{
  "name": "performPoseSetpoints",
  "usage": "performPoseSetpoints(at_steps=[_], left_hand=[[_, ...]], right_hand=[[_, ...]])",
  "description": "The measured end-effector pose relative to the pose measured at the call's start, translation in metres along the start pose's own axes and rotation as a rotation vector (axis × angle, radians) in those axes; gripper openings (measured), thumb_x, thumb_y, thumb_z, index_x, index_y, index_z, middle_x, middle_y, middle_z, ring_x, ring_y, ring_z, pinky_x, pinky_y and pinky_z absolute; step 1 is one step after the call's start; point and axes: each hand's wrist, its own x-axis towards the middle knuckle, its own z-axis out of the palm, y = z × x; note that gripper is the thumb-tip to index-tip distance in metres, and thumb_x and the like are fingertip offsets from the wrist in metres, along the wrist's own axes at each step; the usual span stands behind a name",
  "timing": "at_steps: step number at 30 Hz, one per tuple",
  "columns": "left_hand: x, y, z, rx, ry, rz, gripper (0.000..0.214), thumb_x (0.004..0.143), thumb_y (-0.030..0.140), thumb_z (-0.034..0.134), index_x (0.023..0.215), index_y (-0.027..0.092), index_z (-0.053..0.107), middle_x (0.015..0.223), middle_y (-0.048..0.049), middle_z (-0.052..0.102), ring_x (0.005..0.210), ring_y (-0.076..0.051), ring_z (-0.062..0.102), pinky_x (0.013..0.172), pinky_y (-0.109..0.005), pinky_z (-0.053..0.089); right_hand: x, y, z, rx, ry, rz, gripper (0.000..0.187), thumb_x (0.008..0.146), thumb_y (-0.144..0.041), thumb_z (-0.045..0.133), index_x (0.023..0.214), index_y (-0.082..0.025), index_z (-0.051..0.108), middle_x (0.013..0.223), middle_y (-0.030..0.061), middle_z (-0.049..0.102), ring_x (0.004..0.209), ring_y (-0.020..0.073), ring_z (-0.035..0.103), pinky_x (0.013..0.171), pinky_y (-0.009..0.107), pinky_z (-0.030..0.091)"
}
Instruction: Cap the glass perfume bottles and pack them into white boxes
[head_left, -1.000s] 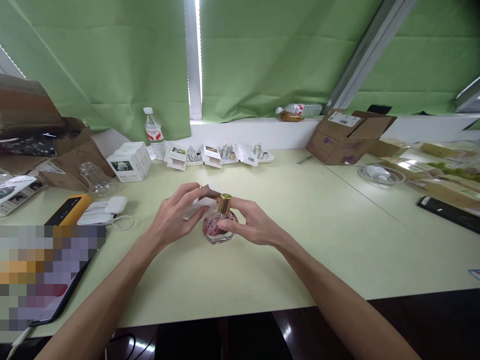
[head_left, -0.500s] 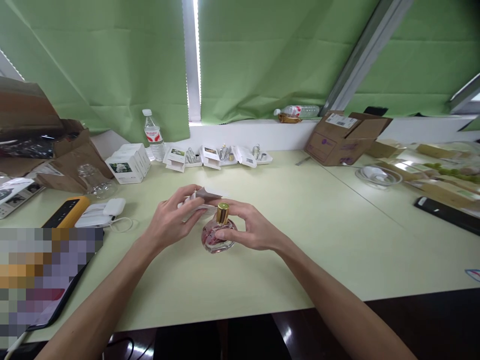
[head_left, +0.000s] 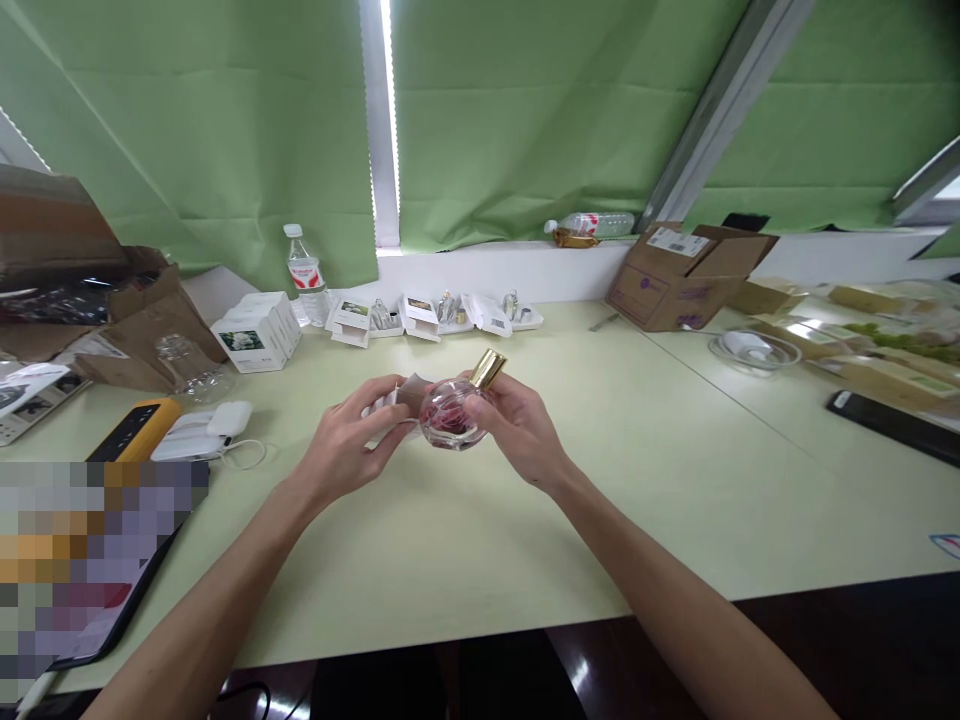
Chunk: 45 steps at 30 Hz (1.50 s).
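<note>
My right hand [head_left: 521, 425] grips a round clear perfume bottle [head_left: 448, 418] with pink in it and a gold cap [head_left: 488, 369]. The bottle is tilted, cap up to the right, its base toward my left hand [head_left: 356, 430]. That left hand is closed around a small white carton [head_left: 410, 392] with an open flap, mostly hidden by the fingers. Bottle and carton are side by side; whether they touch I cannot tell. Beyond my hands, opened small white boxes [head_left: 421, 313] with little bottles in trays line the back of the table [head_left: 600, 540].
White boxes [head_left: 259, 335] and a water bottle [head_left: 305, 275] stand back left. An orange-and-black device [head_left: 135, 430] and a white charger [head_left: 201, 432] lie at left. A cardboard box [head_left: 675, 280] sits back right, near a coiled cable [head_left: 754, 350] and a black bar [head_left: 892, 430].
My right hand has lifted the perfume bottle and tipped it, so its cap leans right and its base points toward the carton. My left hand has stayed nearly in place.
</note>
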Motion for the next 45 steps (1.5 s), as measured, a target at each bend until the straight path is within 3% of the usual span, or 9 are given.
performPoseSetpoints(at_steps=[3,7,15,26,45], left_hand=[[0.0,0.0,0.001,0.002,-0.015,0.003,0.014,0.085,0.017,0.059,0.097,0.023,0.062,0.122,-0.0091,0.057,0.104,-0.018,0.059,0.081,-0.028,0.052],[-0.002,0.002,0.002,0.042,-0.063,0.029,0.013,0.085,0.018,0.058,0.096,0.023,0.063,0.122,-0.0093,0.057,0.097,-0.017,0.06,0.078,-0.029,0.051],[-0.002,0.006,0.005,0.048,-0.012,0.063,0.019,0.086,0.021,0.059,0.104,0.025,0.061,0.119,-0.0091,0.059,0.097,-0.017,0.062,0.077,-0.028,0.053],[-0.002,0.006,0.005,-0.042,0.022,-0.01,0.027,0.085,0.018,0.061,0.11,0.025,0.056,0.114,-0.0082,0.06,0.097,-0.016,0.063,0.079,-0.027,0.052],[-0.005,0.001,0.011,-0.039,0.128,0.007,0.032,0.083,0.022,0.065,0.113,0.025,0.053,0.112,-0.0078,0.062,0.096,-0.016,0.066,0.079,-0.026,0.054]], right_hand=[[0.002,0.003,-0.001,0.066,0.081,-0.001,0.027,0.088,-0.042,0.059,0.105,-0.022,0.061,0.096,0.0053,0.065,0.088,0.0198,0.063,0.075,0.034,0.052],[0.003,0.004,0.001,-0.033,0.164,-0.029,0.025,0.087,-0.042,0.061,0.103,-0.022,0.062,0.098,0.0049,0.065,0.088,0.0191,0.062,0.076,0.033,0.052],[0.002,0.01,0.004,-0.155,0.122,-0.064,0.027,0.081,-0.042,0.068,0.098,-0.021,0.063,0.106,0.0068,0.065,0.096,0.0222,0.062,0.078,0.036,0.054],[0.001,0.006,0.003,-0.355,0.078,-0.071,0.027,0.086,-0.037,0.062,0.106,-0.02,0.065,0.098,0.0053,0.067,0.08,0.0168,0.058,0.073,0.032,0.05],[-0.002,0.011,0.005,-0.412,0.054,-0.116,0.028,0.089,-0.035,0.058,0.114,-0.023,0.054,0.101,0.0052,0.063,0.082,0.0167,0.058,0.072,0.031,0.047]])
